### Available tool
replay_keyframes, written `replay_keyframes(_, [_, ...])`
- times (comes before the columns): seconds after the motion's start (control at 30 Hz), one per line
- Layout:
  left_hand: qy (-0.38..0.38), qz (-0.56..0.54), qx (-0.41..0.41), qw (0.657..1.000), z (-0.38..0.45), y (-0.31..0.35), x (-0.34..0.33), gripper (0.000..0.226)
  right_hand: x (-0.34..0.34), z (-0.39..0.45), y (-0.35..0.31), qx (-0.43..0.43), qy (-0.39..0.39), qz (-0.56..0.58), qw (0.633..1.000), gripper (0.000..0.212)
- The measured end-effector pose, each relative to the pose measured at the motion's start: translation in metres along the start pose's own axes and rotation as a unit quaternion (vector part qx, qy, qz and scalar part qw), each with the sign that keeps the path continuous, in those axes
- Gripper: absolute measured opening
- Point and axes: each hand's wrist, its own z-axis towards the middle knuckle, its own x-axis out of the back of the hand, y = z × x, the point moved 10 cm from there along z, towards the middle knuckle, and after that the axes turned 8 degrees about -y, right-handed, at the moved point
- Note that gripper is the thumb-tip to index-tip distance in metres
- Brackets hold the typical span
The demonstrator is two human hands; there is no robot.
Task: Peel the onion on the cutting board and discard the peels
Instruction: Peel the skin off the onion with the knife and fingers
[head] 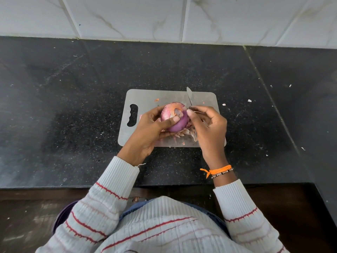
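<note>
A red onion (173, 115), partly peeled with purple flesh showing on its right side, is held just above a grey cutting board (145, 96). My left hand (151, 130) grips the onion from the left, thumb across its front. My right hand (207, 125) is curled around a knife (189, 96) whose blade points away from me, and its thumb presses at the onion's loose skin. Torn peels (187, 133) lie on the board under both hands.
The board sits on a black speckled counter (73, 106) backed by a white tiled wall (164, 15). Small peel scraps dot the counter right of the board. A purple bin (62, 216) shows on the floor at lower left, mostly hidden by my sleeve.
</note>
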Motion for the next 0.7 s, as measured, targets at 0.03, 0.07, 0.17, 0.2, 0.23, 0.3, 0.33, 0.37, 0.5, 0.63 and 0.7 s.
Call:
replay_keyframes(0.03, [-0.001, 0.002, 0.000, 1.000, 0.000, 0.000, -0.001, 0.050, 0.000, 0.000, -0.003, 0.015, -0.001, -0.018, 1.000, 0.007])
replay_keyframes(0.07, [-0.002, 0.004, 0.000, 1.000, 0.000, 0.000, -0.002, 0.049, 0.000, 0.001, -0.005, 0.027, 0.000, -0.037, 0.999, 0.005])
replay_keyframes(0.17, [-0.006, 0.003, 0.000, 1.000, 0.000, 0.001, -0.004, 0.046, -0.004, 0.002, -0.009, 0.054, -0.005, -0.110, 0.992, 0.005])
replay_keyframes(0.2, [-0.008, 0.003, -0.001, 1.000, 0.000, 0.000, -0.004, 0.047, -0.006, 0.002, -0.009, 0.056, -0.007, -0.128, 0.990, 0.007])
replay_keyframes(0.23, [-0.011, 0.004, 0.000, 1.000, 0.000, 0.000, -0.005, 0.049, -0.006, 0.003, -0.007, 0.053, -0.007, -0.143, 0.988, 0.008])
replay_keyframes(0.3, [-0.022, 0.000, 0.001, 1.000, -0.001, -0.001, -0.006, 0.056, -0.005, 0.004, 0.002, 0.039, -0.003, -0.170, 0.985, 0.008])
replay_keyframes(0.33, [-0.027, -0.009, 0.001, 1.000, -0.001, -0.001, -0.006, 0.059, -0.004, 0.004, 0.008, 0.026, -0.002, -0.182, 0.983, 0.008])
replay_keyframes(0.37, [-0.030, -0.021, 0.000, 0.999, -0.001, 0.000, -0.007, 0.061, -0.002, 0.004, 0.015, 0.014, -0.002, -0.192, 0.981, 0.008])
replay_keyframes(0.5, [-0.026, -0.052, -0.007, 0.998, 0.001, 0.003, -0.004, 0.049, 0.006, 0.003, 0.019, 0.004, -0.002, -0.189, 0.982, 0.013])
replay_keyframes(0.63, [-0.011, -0.057, 0.000, 0.998, 0.003, -0.001, -0.001, 0.050, 0.003, 0.003, 0.009, -0.029, -0.005, -0.067, 0.997, 0.024])
replay_keyframes(0.7, [-0.008, -0.057, 0.000, 0.998, 0.003, -0.001, -0.001, 0.048, 0.000, 0.001, 0.003, -0.036, -0.002, -0.006, 0.999, 0.019])
